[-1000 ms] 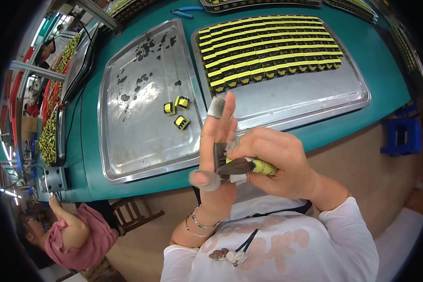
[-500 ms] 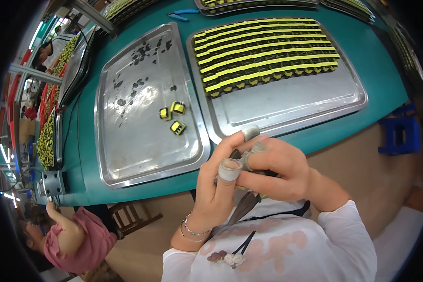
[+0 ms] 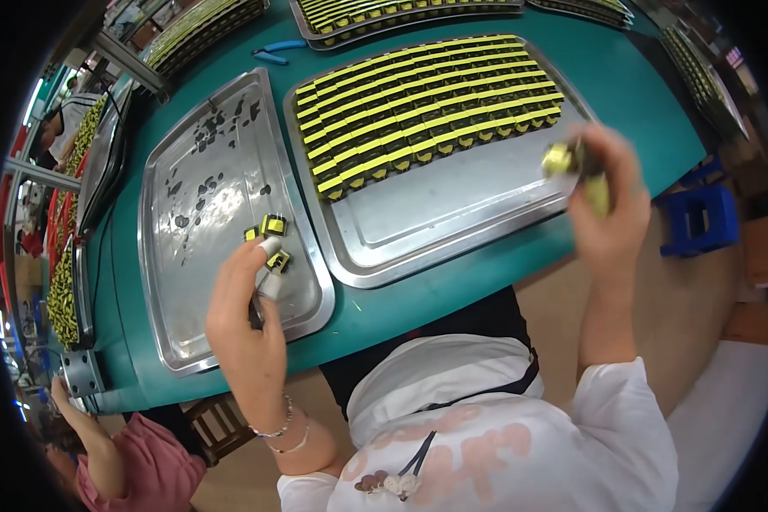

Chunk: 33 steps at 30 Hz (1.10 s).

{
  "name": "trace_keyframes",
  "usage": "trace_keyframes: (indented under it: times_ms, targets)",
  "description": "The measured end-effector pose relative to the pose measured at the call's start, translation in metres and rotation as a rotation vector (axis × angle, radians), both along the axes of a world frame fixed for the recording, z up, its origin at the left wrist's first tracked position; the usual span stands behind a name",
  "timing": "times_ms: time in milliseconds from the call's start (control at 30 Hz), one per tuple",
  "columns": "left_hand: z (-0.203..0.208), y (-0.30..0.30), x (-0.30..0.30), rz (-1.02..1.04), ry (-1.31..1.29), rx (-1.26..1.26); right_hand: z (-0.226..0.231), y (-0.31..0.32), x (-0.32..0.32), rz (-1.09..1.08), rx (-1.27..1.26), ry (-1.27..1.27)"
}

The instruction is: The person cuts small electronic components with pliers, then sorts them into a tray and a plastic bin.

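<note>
Over the near part of the left tray [image 3: 164, 282], my left hand [image 3: 249, 328] has its thumb and forefinger, both in pale finger cots, on either side of a small yellow-and-black transformer [image 3: 278, 261]. A dark thing [image 3: 256, 314], too hidden to name, shows inside that hand. Two more such transformers lie just beyond the fingertips, one of them a boxy piece [image 3: 274, 224]. Blurred by motion, my right hand [image 3: 613, 192] is raised at the right edge of the right tray [image 3: 452, 230]. Its fingers are closed on a yellow-and-black transformer [image 3: 560, 160].
Rows of yellow-and-black transformers [image 3: 427, 111] fill the far part of the right tray. Blue-handled pliers [image 3: 277, 53] lie on the green table [image 3: 657, 111] behind the trays. More loaded trays [image 3: 401, 15] stand farther back. A person in pink [image 3: 149, 456] sits at the left; a blue stool [image 3: 700, 220] stands at the right.
My hands, together in front of my chest before, have come apart. The left has gone to the transformers on the left tray, the right up to the right tray's edge. The view has shifted slightly.
</note>
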<state>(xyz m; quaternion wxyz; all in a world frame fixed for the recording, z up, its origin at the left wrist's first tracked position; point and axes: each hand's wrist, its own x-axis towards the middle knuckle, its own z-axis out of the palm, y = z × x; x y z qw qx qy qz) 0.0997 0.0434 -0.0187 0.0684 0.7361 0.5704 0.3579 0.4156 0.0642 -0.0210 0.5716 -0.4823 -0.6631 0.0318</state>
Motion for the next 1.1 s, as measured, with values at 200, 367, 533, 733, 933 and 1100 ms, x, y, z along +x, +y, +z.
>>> trace_keyframes:
  times_ms: [200,367,533,733,933,1100]
  targets:
    - [0.002,0.003,-0.003,0.065,0.096,-0.183,-0.018,0.058,0.096,-0.275,-0.305,-0.221]
    - [-0.002,0.006,-0.004,0.06,0.08,-0.218,-0.02,0.068,0.092,-0.272,-0.36,-0.438]
    - [-0.014,0.007,-0.011,0.033,0.038,-0.143,-0.02,0.073,0.084,-0.219,-0.372,-0.417]
    - [-0.016,-0.001,-0.025,0.017,-0.448,-0.276,-0.024,0.076,0.079,-0.187,-0.403,-0.413]
    - [-0.003,-0.012,-0.004,-0.165,-1.136,-0.342,-0.01,0.05,0.058,-0.252,-0.282,-0.417]
    - [-0.001,-0.02,0.014,-0.212,-1.382,-0.447,0.002,0.011,-0.011,0.146,-0.383,-0.192]
